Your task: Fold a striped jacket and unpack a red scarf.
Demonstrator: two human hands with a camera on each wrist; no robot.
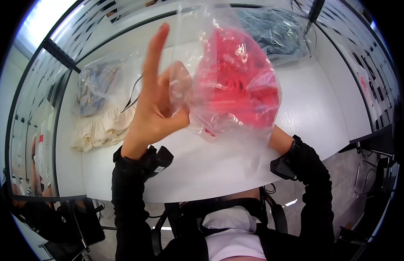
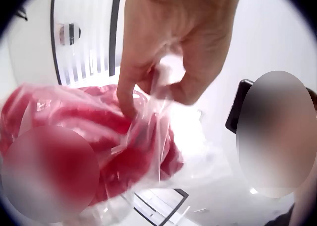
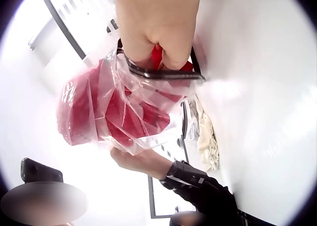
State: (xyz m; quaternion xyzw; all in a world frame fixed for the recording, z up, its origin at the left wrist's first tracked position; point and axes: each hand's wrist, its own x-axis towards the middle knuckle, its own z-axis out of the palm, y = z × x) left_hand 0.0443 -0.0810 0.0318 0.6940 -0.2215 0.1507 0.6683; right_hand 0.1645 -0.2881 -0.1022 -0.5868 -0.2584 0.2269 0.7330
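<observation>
A clear plastic bag (image 1: 193, 115) with bright red cloth (image 1: 241, 82) in it is held up over the white table. Thumb and fingers of the left hand (image 1: 156, 100) pinch the bag's left side, one finger pointing up; the left wrist view shows this hand (image 2: 178, 42) gripping bunched plastic beside the red cloth (image 2: 94, 109). The right hand (image 1: 281, 140) is mostly hidden behind the bag in the head view. From the right wrist, this hand (image 3: 158, 28) has its fingers at the bag's dark-edged strip (image 3: 163, 75), pinching some red cloth (image 3: 124, 114).
On the white table (image 1: 302, 108), a bag of blue-grey cloth (image 1: 276, 35) lies at the back right. Another bagged garment (image 1: 97, 87) is at the left, above cream ruffled cloth (image 1: 104, 129). Low side panels (image 1: 341, 78) border the table.
</observation>
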